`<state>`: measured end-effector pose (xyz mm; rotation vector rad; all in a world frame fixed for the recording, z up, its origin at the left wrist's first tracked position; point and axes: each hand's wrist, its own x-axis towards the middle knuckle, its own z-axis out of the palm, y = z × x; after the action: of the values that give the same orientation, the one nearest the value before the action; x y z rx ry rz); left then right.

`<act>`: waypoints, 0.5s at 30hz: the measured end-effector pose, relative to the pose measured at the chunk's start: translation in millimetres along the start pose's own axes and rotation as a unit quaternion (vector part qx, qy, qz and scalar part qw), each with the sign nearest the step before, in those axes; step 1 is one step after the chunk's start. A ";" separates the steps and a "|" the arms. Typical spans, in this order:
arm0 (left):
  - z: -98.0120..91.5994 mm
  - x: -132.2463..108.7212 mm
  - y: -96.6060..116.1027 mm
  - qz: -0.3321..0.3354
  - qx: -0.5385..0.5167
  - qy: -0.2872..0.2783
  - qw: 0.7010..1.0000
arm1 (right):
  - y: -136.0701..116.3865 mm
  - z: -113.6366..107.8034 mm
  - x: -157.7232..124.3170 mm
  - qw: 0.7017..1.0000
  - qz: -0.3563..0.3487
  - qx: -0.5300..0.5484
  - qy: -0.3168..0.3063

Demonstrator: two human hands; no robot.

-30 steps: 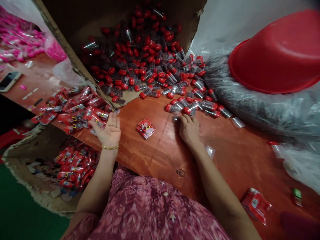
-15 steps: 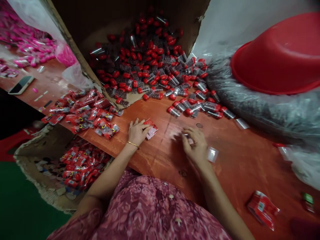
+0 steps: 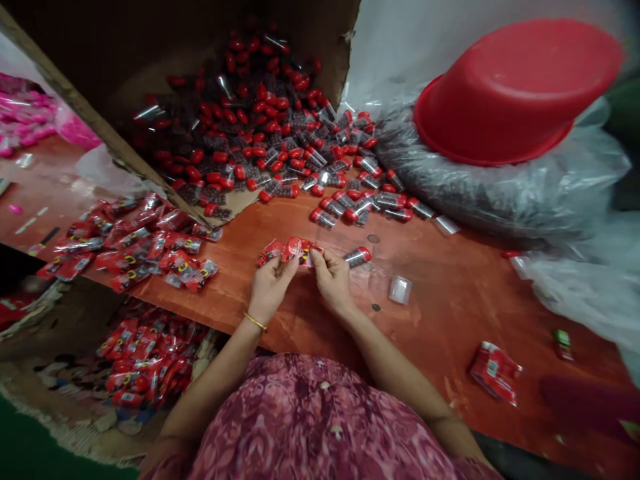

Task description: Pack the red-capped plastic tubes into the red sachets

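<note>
Between my two hands is a red printed packet (image 3: 299, 248), held just over the wooden table. My left hand (image 3: 273, 283), with a gold bangle at the wrist, pinches its left side. The fingers of my right hand (image 3: 331, 277) are closed on its right edge. A clear tube with a red cap (image 3: 358, 257) lies on the table just beyond my right hand. Farther right is a small clear plastic piece (image 3: 401, 290). Whether anything is inside the packet I cannot tell.
Many red-capped tubes (image 3: 270, 127) spill from a cardboard box (image 3: 75, 100). Filled red packets (image 3: 135, 247) are heaped on the left, more in a carton (image 3: 145, 360) below. A red basin (image 3: 495, 93) rests on a plastic bag (image 3: 480, 200). One red packet (image 3: 495, 373) lies front right.
My right hand has moved left to meet my left hand at the red packet, which is now lifted. The red-capped tube now lies on the table. The view has shifted right.
</note>
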<state>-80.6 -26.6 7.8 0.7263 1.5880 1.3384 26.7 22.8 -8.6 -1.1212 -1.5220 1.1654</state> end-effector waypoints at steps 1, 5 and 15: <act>4.3 -1.6 0.3 -0.044 -0.050 -0.028 0.997 | 0.5 -0.8 -2.4 1.000 -0.009 -0.022 0.014; 20.6 -2.8 2.1 -0.104 -0.186 -0.018 0.977 | 0.8 -3.2 -10.3 0.997 -0.025 -0.066 0.019; 26.5 8.5 5.7 -0.134 -0.233 0.021 0.963 | 15.7 -71.8 6.3 0.841 0.126 -0.524 0.032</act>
<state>-60.9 -6.4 11.0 0.1885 1.2752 1.4517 97.3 43.8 -11.5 -2.0907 -2.0493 0.3413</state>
